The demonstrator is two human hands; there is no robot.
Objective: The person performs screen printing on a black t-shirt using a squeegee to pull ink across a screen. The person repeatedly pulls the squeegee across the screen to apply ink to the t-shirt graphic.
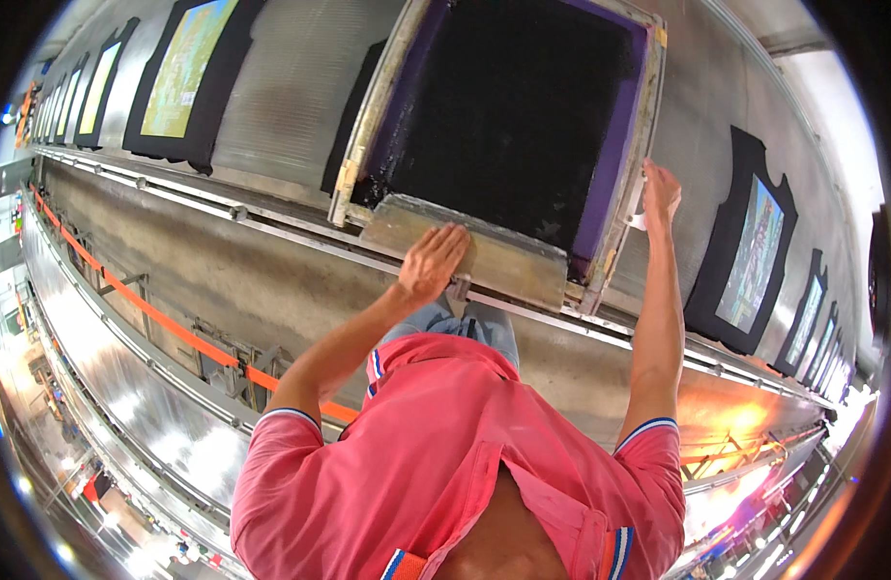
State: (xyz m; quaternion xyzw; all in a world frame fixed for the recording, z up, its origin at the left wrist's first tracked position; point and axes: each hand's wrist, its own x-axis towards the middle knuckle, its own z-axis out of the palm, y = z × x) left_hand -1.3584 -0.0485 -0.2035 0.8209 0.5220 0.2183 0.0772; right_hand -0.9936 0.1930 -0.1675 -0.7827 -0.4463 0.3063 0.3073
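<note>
A large printing screen (655, 106) with a worn frame lies in front of me, its mesh covered in black ink (508, 106) with purple margins. Across its near end leans a wide squeegee (518, 263) with a flat, pale board. My left hand (436, 263) presses on the left part of this board, fingers together and the thumb hidden. At the frame's right edge is my right hand (662, 193), its fingers closed. A small white piece (638, 221) shows just below those fingers; what exactly they grip is unclear.
Black shirts with printed panels lie along the long table, such as one to the right (745, 251) and one to the left (189, 82). A metal rail (175, 191) edges the table. An orange strip (189, 333) runs along another table behind me.
</note>
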